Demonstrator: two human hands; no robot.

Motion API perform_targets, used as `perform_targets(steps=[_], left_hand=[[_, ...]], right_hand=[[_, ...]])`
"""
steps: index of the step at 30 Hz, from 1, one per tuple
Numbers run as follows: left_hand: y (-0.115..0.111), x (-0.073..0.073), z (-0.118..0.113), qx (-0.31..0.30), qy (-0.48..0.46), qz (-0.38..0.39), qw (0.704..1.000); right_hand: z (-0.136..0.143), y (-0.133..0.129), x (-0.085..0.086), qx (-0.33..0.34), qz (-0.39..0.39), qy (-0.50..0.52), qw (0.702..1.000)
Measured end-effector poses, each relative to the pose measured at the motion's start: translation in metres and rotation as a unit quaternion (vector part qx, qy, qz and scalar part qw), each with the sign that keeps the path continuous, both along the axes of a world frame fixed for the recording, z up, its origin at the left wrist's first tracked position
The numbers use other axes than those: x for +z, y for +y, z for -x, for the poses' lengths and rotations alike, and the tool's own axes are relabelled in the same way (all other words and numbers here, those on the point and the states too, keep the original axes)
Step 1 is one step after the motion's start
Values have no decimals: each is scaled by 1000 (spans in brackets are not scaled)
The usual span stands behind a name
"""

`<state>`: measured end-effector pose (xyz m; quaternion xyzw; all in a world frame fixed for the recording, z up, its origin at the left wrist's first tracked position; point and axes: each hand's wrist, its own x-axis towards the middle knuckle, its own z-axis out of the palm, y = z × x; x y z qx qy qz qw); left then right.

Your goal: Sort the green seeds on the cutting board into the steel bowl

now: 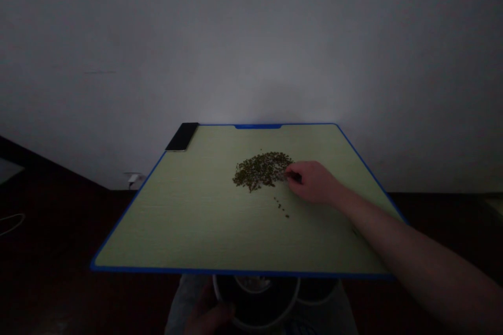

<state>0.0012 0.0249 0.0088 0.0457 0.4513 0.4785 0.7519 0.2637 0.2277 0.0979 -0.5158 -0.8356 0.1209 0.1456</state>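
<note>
A loose pile of small dark green-brown grains (259,170) lies on a pale green folding table (165,230). At the pile's right edge is my right hand (314,181), its fingers curled together and touching or just above the grains. What those fingers hold, if anything, is hidden. Below the near table edge, at my lap, my left hand (212,316) grips the left rim of a round pale-rimmed container (296,298). Its thumb lies over the rim. The container's inside is dark, with something pale and shiny partly showing under the table edge.
A black phone (183,137) lies at the far left corner. A few stray grains (281,207) trail toward me from the pile. A second round container (314,301) sits right of the first. The table's far edge meets a plain wall (251,36). A white plug (133,179) is low on the left.
</note>
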Motion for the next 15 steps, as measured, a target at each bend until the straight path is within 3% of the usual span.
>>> perform_targets(steps=[4, 15], left_hand=[[-1, -1, -1, 13, 0, 28, 1000], [0, 0, -5, 20, 21, -6, 1000]], right_hand=[[-1, 1, -2, -2, 5, -11, 1000], [0, 1, -6, 3, -1, -4, 1000]])
